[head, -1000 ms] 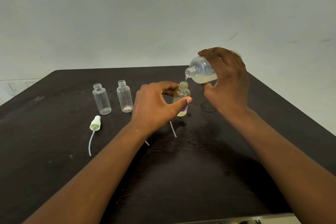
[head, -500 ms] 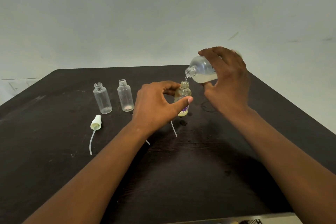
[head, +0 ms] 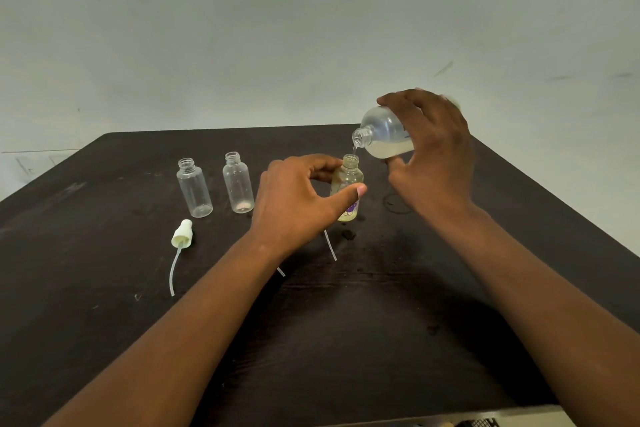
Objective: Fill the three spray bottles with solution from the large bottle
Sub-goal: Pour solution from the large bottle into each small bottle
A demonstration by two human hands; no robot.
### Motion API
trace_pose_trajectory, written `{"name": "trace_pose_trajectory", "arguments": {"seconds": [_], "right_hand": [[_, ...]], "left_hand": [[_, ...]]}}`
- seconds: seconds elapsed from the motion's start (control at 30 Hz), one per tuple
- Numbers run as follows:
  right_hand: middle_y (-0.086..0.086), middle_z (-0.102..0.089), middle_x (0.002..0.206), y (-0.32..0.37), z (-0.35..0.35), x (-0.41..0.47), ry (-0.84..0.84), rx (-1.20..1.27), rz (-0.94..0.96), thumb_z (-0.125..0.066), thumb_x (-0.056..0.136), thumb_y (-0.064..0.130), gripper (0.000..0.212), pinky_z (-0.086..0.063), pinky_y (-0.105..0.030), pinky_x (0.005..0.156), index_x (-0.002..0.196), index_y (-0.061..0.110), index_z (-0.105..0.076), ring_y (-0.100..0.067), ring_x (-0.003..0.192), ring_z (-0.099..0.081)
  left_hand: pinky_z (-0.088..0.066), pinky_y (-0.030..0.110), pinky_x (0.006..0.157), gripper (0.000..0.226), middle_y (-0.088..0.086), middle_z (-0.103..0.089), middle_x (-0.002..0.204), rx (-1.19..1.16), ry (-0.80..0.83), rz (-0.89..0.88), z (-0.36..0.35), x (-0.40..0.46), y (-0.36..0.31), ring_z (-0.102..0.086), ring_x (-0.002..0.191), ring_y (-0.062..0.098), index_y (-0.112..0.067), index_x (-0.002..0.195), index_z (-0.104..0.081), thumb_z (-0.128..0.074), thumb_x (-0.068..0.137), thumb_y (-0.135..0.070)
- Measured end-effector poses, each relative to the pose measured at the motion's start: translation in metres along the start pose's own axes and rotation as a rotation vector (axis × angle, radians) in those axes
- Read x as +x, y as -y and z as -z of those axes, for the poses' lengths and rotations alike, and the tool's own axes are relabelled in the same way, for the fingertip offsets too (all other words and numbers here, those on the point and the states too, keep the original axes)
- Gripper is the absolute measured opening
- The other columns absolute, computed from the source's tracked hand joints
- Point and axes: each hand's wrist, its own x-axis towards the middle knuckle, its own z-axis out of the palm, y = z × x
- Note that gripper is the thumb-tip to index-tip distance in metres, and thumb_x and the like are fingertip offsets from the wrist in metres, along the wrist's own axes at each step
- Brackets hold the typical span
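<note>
Little differs from a second ago: my right hand point(head: 433, 152) still grips the large bottle point(head: 384, 133), tilted at centre right, a thin stream entering the labelled spray bottle point(head: 348, 191). My left hand point(head: 301, 201) keeps thumb and fingers curled round it. Fill continues; two spray bottles point(head: 194, 189) at left of centre remain empty.

My right hand point(head: 434, 156) is tilting the large bottle point(head: 384, 133), trickling solution into the small bottle point(head: 348, 184) my left hand point(head: 298, 204) is gripping on the dark surface point(head: 381, 322); 2 empty bottles point(head: 194, 187) are standing left.
</note>
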Motion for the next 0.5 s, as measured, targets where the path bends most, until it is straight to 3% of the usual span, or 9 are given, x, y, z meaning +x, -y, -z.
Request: {"name": "trace_pose_trajectory", "arguments": {"seconds": [0.5], "right_hand": [[-0.001, -0.064, 0.134, -0.0014, -0.0011, 0.0005, -0.012, 0.008, 0.007, -0.080, 0.065, 0.000, 0.075, -0.050, -0.047, 0.107, 0.133, 0.026, -0.065, -0.029, 0.126, -0.059]], "left_hand": [[-0.061, 0.026, 0.078, 0.045, -0.023, -0.072, 0.089, 0.001, 0.007, -0.004, 0.0001, -0.0005, -0.0006, -0.070, 0.083, -0.011, -0.028, 0.114, -0.080, -0.085, 0.078, -0.054]]}}
